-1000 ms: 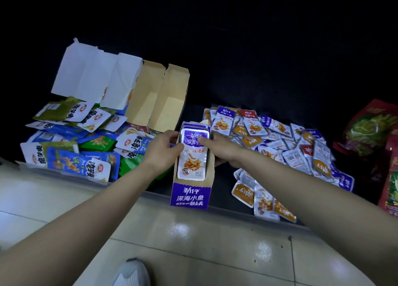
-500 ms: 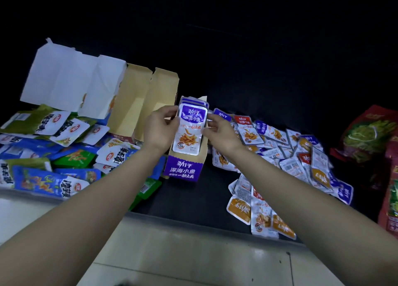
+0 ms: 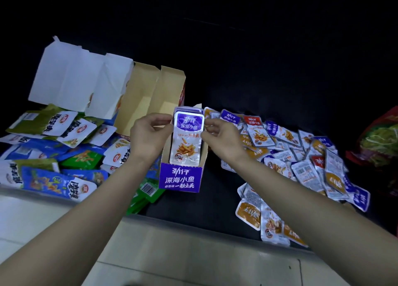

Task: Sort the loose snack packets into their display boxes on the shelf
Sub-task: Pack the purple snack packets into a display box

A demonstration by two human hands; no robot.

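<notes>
two hands: my left hand [image 3: 150, 137] and right hand [image 3: 219, 139] pinch the purple packet stack [image 3: 187, 139] from both sides.
change: purple display box [image 3: 180, 179] has slid back from the shelf edge, now fully on the shelf [image 3: 215, 199].
stack: upright in the box.
meaning: purple sort nearly seated.
left to do: loose packets [image 3: 301, 160] at 3 o'clock.
</notes>
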